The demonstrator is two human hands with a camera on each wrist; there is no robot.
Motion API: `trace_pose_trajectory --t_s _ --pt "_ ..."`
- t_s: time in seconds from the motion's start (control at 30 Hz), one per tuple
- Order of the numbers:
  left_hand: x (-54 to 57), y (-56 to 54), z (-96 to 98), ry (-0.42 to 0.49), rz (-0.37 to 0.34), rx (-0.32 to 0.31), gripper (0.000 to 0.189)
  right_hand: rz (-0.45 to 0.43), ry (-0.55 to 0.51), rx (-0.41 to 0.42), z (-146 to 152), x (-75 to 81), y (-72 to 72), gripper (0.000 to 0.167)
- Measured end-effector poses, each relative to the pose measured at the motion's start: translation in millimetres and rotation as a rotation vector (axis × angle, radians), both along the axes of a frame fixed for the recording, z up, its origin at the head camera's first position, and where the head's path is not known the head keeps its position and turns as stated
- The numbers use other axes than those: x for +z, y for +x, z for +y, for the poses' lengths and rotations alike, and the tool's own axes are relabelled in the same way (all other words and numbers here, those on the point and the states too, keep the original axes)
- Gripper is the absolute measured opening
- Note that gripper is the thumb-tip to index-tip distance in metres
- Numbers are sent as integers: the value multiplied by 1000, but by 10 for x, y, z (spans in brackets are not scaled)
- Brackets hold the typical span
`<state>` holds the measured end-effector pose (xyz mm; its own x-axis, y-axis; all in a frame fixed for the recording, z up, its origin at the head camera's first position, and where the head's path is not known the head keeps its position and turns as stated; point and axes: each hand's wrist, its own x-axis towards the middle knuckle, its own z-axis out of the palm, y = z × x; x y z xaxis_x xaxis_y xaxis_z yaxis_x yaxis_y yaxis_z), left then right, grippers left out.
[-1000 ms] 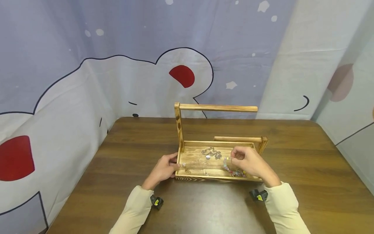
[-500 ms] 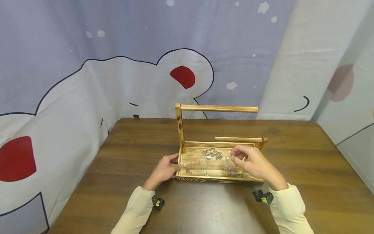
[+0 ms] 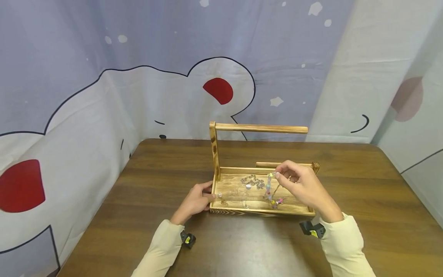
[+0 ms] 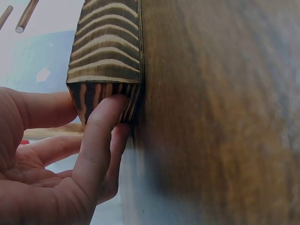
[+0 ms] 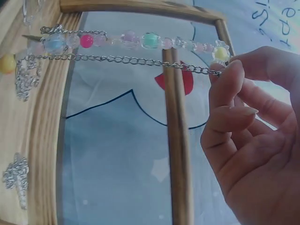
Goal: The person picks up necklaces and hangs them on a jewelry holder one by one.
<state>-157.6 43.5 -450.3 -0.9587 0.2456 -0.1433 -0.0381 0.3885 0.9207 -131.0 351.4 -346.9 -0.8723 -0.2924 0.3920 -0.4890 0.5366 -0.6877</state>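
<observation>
In the head view my right hand (image 3: 306, 188) pinches the top end of a beaded necklace (image 3: 268, 188) between thumb and forefinger, above the right half of a wooden tray (image 3: 226, 186). Pastel beads (image 5: 151, 40) and a silver chain (image 5: 131, 60) run from those fingertips in the right wrist view. Its lower end, with pink and yellow pieces, hangs down to the tray floor. My left hand (image 3: 194, 200) grips the tray's left end, thumb at the rim and fingers against the striped outer wall (image 4: 105, 89).
A silver chain (image 3: 254, 181) with a white round pendant (image 3: 248, 186) lies in the tray, near a thin fine necklace (image 3: 246, 202). At the left end is a small pearl-like piece (image 3: 219, 195). Two wooden bars, one high (image 3: 261, 128) and one low (image 3: 268, 164), rise behind.
My right hand has risen, drawing the beaded necklace up from a heap into a hanging strand. The left hand keeps its grip on the tray.
</observation>
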Motion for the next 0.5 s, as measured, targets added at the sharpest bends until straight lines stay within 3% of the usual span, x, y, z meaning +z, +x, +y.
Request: trace_pose_trajectory --t_s 0.27,0.5 --pt "-8 3 4 2 -2 14 55 102 -49 39 -195 388 85 5" --pt "-12 5 13 7 6 11 55 153 -76 46 -268 534 39 7"
